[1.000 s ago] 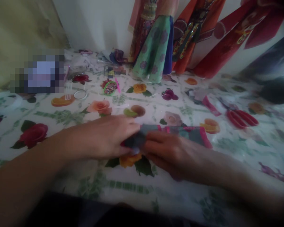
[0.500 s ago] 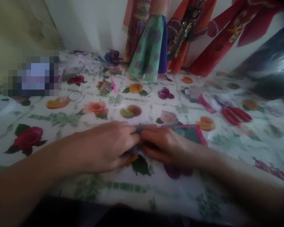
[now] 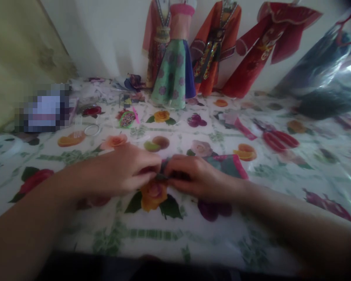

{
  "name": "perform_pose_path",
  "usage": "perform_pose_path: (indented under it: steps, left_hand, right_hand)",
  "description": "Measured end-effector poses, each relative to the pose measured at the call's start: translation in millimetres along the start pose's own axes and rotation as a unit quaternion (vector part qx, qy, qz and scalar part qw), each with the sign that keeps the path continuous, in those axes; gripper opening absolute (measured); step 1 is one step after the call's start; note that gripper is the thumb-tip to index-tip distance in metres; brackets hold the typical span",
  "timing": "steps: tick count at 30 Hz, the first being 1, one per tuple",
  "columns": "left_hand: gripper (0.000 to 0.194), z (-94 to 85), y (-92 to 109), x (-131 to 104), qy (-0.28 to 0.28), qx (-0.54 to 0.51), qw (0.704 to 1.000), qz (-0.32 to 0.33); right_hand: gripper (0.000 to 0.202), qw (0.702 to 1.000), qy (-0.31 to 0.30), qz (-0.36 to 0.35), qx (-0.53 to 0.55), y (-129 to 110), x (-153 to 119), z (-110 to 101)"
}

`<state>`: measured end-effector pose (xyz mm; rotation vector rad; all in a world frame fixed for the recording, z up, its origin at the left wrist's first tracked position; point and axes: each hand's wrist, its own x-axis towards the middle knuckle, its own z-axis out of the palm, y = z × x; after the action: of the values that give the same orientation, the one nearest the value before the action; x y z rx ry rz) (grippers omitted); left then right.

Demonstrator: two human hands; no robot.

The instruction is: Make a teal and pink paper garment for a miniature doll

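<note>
A small piece of grey-green fabric (image 3: 222,164) with a pink border lies on the table in front of me. My left hand (image 3: 134,168) pinches its left part, with the fingertips closed together. Close beside it, my right hand (image 3: 190,171) is also closed on the fabric, thumb and fingers pressed at its near edge. A short dark bit of the cloth shows between the two hands. The fabric's right end sticks out past my right hand, and much of the rest is hidden under the fingers.
Red-handled scissors (image 3: 280,139) lie at the right near a pink strip (image 3: 245,129). Doll-sized dresses (image 3: 175,74) stand along the wall. A clear plastic bag (image 3: 324,86) is at the far right. A ring (image 3: 92,130) and a green-rimmed bead container (image 3: 127,119) lie farther left.
The view has tilted up, showing more of the dresses. My left hand has shifted slightly left and up, and the fingers of both hands have changed position on the fabric.
</note>
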<state>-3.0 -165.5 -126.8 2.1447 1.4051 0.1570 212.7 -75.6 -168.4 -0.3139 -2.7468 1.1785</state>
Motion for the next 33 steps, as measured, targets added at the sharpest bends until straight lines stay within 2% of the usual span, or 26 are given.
perform_pose_path:
  steps: [13,20,23,26,30,33]
  left_hand:
    - [0.014,-11.5,-11.0,2.7,-0.008,-0.009,1.0,-0.018]
    - [0.013,-10.8,-11.8,5.0,-0.013,-0.037,0.998,-0.043]
    - [0.013,-9.7,-10.3,5.7,-0.01,-0.038,0.998,-0.049]
    - [0.014,-8.9,-8.8,6.0,-0.003,-0.037,0.998,-0.052]
    - [0.015,-8.0,-8.4,6.1,0.0,-0.037,0.999,-0.04]
    - [0.013,-8.0,-9.0,6.1,-0.011,-0.036,0.998,-0.04]
  right_hand:
    - [0.01,0.996,-0.019,0.064,0.061,5.3,3.8,-5.6]
    - [0.008,0.99,-0.017,0.098,0.103,3.7,4.5,-5.4]
    - [0.009,0.988,-0.016,0.096,0.119,0.6,4.9,-4.2]
    - [0.018,0.992,0.011,0.084,0.095,-1.0,5.6,0.6]
    - [0.013,0.995,0.059,0.058,0.048,-0.9,7.1,8.6]
    - [0.013,0.996,0.065,0.047,0.034,-2.2,7.2,9.6]
